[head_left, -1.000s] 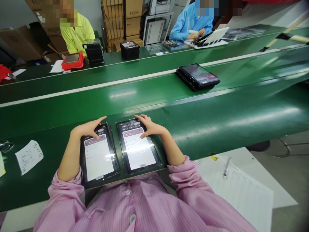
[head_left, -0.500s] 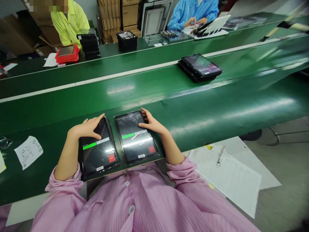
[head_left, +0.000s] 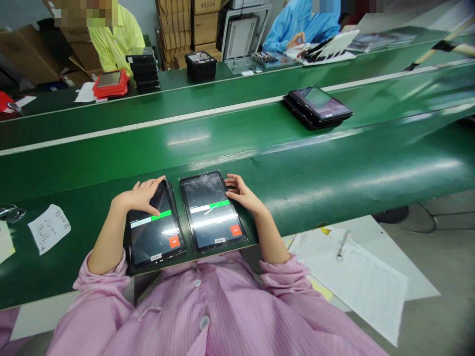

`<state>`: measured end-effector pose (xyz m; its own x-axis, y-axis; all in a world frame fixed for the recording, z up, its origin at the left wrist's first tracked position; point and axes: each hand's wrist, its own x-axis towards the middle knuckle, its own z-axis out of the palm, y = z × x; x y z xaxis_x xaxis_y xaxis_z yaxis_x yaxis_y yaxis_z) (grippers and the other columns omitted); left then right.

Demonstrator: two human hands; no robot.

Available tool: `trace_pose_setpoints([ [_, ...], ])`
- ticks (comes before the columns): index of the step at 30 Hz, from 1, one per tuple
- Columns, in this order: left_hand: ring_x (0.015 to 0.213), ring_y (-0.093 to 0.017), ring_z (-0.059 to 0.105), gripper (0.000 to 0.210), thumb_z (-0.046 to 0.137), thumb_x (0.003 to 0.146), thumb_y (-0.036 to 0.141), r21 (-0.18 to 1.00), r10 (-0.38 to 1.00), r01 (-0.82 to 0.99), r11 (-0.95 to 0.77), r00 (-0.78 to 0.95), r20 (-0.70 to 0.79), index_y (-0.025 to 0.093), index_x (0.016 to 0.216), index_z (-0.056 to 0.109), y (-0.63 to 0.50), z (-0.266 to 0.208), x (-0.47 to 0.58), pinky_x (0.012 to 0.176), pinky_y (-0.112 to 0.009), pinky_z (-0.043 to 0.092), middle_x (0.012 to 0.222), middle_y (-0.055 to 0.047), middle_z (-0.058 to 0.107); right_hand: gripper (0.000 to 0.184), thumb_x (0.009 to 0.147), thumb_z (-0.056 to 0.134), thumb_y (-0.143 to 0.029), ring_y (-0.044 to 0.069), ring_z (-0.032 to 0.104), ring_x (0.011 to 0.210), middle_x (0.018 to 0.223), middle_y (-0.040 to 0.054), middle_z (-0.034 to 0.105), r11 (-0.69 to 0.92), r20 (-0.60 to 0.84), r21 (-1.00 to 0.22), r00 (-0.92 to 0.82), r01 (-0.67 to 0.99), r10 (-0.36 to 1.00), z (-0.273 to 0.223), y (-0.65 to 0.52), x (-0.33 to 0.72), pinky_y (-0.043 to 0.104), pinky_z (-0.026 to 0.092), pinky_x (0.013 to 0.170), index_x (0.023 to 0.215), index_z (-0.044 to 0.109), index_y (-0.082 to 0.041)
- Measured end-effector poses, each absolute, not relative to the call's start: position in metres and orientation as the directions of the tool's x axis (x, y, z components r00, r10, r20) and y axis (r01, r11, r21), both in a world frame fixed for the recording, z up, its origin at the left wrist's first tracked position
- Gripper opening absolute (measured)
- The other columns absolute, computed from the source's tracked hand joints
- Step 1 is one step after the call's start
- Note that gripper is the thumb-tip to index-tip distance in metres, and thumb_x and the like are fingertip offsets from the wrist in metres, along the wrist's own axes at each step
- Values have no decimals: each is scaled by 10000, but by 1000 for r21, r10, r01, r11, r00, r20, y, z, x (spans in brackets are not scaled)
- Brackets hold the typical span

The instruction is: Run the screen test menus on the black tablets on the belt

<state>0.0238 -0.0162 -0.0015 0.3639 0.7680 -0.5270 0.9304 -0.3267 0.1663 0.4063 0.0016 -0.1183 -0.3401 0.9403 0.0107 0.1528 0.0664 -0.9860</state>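
Two black tablets lie side by side at the near edge of the green bench, screens up, each showing a green bar, a pale bar and a red "Fail" square. Over the upper part of the left tablet (head_left: pixel 154 240) rests my left hand (head_left: pixel 143 197), fingers spread and thumb near the green bar. Beside the upper right edge of the right tablet (head_left: pixel 211 230) is my right hand (head_left: pixel 243 194), its fingers loosely curved and apart, thumb tip at the tablet's edge. Neither hand grips anything.
A stack of tablets (head_left: pixel 317 109) sits on the green belt ahead. A handwritten note (head_left: pixel 49 230) lies to the left, paper sheets (head_left: pixel 352 272) to the right. Across the belt, people in yellow (head_left: pixel 117 42) and blue (head_left: pixel 289 27) are near red (head_left: pixel 111 85) and black stacks (head_left: pixel 143 74).
My right hand has drawn rightward off the right tablet's screen to its edge. On both screens the green bar has switched from the left half to the right. My left hand stays on its tablet.
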Motion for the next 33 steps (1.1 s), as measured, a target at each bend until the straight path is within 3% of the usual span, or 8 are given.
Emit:
trace_pose_setpoints([
  [4,1535,-375,128,981,768,723,376,251,750,901,-355,434,-499,295,1536,225,-10,-7,22,1216,-574,155,1651,-170,145,447,722,765,-400,236,598,1123,1132,80,623,-20,-56,-990,-246,143,968,-125,-1,409,416,523,975,1090,574,-235],
  [7,1531,-380,114,773,802,704,287,292,725,879,-378,477,-497,344,1388,447,-6,-12,25,1208,-538,210,1641,-112,154,440,669,808,-404,228,641,1028,1017,71,664,-78,-101,-990,-201,120,974,-125,-2,409,409,538,947,1016,621,-209],
  [10,1526,-375,115,648,808,717,247,307,710,870,-387,493,-502,366,1293,535,-5,-13,27,1204,-550,207,1617,-71,191,458,628,843,-396,219,671,958,960,67,693,-114,-129,-990,-180,88,975,-123,-3,409,409,543,945,994,656,-193],
  [18,1518,-371,110,635,818,699,201,320,709,876,-360,480,-517,353,1256,554,-3,-13,29,1199,-543,205,1562,-74,248,496,545,891,-404,208,696,825,853,63,720,-171,-179,-982,-118,75,977,-120,-5,407,384,572,875,941,703,-172],
  [22,1498,-374,167,665,830,670,225,324,719,872,-366,486,-497,346,1252,533,-2,-17,27,1182,-535,245,1536,-81,287,485,597,866,-427,211,693,819,858,68,718,-157,-167,-984,-119,85,979,-121,-5,407,391,576,858,977,705,-173],
  [28,1435,-372,295,752,850,633,295,323,756,880,-348,467,-459,340,1287,482,-1,-21,23,1143,-518,302,1524,-98,317,525,642,833,-390,190,659,877,1025,78,702,-85,-105,-990,-190,112,976,-119,-1,407,381,565,868,1103,676,-193],
  [33,1437,-362,294,719,857,636,291,331,750,876,-350,474,-462,336,1266,513,0,-19,24,1133,-494,322,1504,-88,338,536,632,828,-379,194,651,871,960,67,697,-104,-121,-990,-180,99,976,-117,-1,406,383,549,875,1107,677,-181],
])
